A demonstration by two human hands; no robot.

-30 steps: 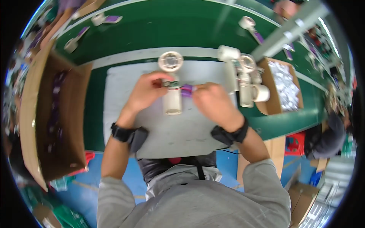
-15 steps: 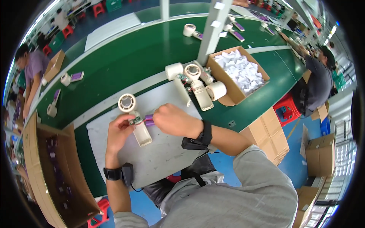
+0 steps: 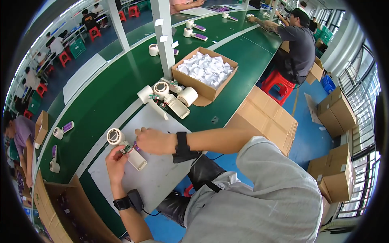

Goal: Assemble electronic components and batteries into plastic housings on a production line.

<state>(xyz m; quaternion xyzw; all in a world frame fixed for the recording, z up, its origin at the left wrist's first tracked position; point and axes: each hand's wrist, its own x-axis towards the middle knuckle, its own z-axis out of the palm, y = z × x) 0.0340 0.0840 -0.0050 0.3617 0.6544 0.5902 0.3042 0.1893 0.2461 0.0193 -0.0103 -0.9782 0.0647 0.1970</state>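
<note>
A cream handheld appliance with a round slotted head (image 3: 115,137) lies on a grey mat (image 3: 162,166), its long hollow handle (image 3: 137,161) open upward. My left hand (image 3: 115,164) is closed at the top of the handle, thumb and fingers pinching a small green circuit board (image 3: 127,148). Thin red wire shows beside the board. My right hand (image 3: 156,141) is closed just right of it, around a purple part (image 3: 136,146) that is mostly hidden beneath the fingers. Both wrists wear black straps with small boxes.
Several opened cream units (image 3: 178,106) lie beyond the mat, beside a carton of folded white papers (image 3: 204,71). A white post (image 3: 162,44) rises behind them. More units with purple handles (image 3: 198,36) sit along the green bench. A deep carton (image 3: 52,210) stands left; a co-worker (image 3: 298,44) sits far right.
The whole view has swung, so the bench and my hands sit farther left. My right hand has come closer to the handle, and less of the purple part shows. My left hand keeps its pinch.
</note>
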